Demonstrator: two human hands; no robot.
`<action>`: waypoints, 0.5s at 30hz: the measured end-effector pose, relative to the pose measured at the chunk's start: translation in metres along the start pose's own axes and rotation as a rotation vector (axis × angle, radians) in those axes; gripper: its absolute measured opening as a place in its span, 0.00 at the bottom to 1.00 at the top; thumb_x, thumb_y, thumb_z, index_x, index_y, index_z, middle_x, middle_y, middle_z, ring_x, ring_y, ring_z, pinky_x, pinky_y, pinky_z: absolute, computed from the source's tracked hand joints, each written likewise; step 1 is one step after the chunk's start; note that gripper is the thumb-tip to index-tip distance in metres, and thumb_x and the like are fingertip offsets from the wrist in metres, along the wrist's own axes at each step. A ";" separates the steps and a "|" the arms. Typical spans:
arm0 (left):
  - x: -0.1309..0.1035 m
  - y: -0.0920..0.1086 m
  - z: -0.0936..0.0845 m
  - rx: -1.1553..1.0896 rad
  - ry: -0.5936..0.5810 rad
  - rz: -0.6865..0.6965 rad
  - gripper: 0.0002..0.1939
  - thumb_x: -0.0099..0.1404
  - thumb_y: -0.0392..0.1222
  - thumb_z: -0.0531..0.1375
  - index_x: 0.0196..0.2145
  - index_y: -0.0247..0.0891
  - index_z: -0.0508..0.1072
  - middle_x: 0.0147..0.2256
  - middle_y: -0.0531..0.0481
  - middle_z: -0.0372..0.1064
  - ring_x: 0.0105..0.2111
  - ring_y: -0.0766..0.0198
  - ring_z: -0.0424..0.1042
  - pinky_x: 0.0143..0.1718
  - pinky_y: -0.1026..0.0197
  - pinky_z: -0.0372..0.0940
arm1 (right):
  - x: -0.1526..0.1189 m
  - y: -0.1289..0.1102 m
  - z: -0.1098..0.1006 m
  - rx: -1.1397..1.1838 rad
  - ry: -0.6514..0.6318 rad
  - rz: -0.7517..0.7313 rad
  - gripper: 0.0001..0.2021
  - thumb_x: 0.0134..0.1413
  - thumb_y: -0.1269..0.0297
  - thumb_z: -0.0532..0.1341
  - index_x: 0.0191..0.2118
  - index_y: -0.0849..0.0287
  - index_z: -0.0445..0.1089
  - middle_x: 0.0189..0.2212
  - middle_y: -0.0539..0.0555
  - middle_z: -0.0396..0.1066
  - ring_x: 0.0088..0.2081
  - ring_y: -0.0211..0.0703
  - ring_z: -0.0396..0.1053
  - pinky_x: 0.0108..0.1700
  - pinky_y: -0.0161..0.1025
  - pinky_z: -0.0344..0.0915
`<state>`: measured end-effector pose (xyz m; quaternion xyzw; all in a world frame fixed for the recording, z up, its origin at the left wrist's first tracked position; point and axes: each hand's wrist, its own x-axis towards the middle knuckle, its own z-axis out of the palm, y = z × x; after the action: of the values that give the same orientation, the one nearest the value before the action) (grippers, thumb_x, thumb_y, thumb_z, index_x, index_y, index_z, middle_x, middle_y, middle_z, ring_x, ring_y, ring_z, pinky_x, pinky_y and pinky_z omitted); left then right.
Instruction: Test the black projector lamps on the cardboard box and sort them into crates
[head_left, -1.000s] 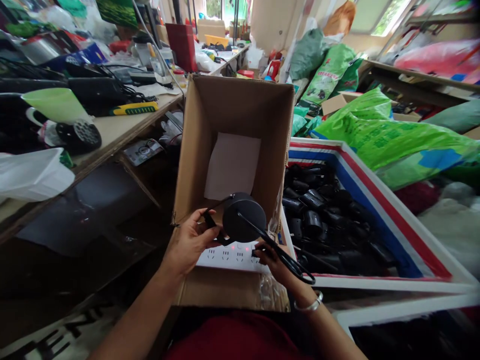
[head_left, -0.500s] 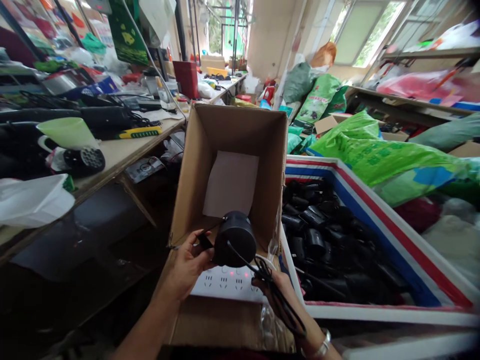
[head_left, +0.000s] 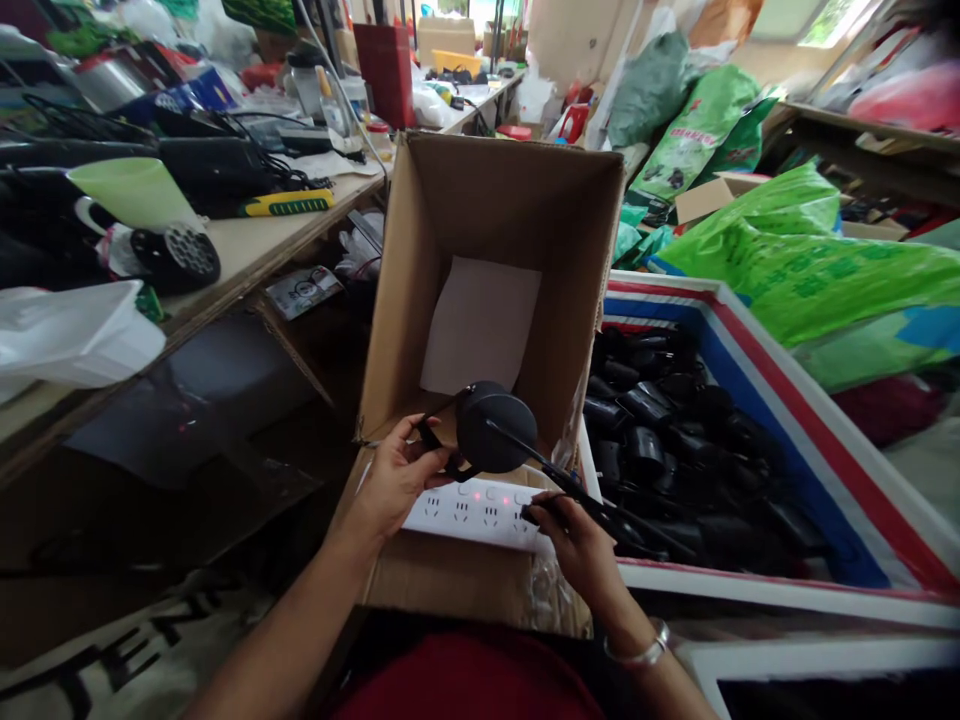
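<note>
My left hand (head_left: 401,475) is closed on a black strap-like handle (head_left: 429,436) at the side of a round black device (head_left: 496,430). The device's flat round face is turned toward me, over the front edge of an open cardboard box (head_left: 517,195). A black cord (head_left: 559,478) runs from its face to the right. My right hand (head_left: 581,550) grips the cord, with a small dark end at the fingertips by the right sockets of a white power strip (head_left: 472,515). Whether that end is in a socket cannot be made out. Two red lights glow on the strip.
Right of the box stands a white-rimmed foam bin (head_left: 780,590) holding many black cylindrical parts (head_left: 645,450). A cluttered workbench (head_left: 247,270) at left bears a pale green cup (head_left: 135,190) and a yellow-black tool (head_left: 289,203). A green bag (head_left: 817,270) lies behind the bin.
My view has tilted down. The cord bundle that hung over my right wrist now stretches rightward above the hand. The round device has tilted, showing its face more.
</note>
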<state>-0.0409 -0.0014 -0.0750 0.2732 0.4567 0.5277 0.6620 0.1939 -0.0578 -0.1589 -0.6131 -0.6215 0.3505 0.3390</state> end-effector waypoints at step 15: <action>0.000 -0.002 0.001 -0.088 -0.001 -0.009 0.30 0.39 0.36 0.74 0.39 0.39 0.65 0.27 0.56 0.72 0.26 0.64 0.72 0.25 0.61 0.73 | 0.001 -0.005 0.008 -0.078 -0.089 -0.175 0.09 0.57 0.63 0.56 0.39 0.55 0.72 0.35 0.55 0.74 0.38 0.48 0.72 0.41 0.41 0.69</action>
<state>-0.0391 -0.0015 -0.0766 0.2422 0.4341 0.5441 0.6759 0.1844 -0.0575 -0.1594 -0.5532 -0.7003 0.3221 0.3159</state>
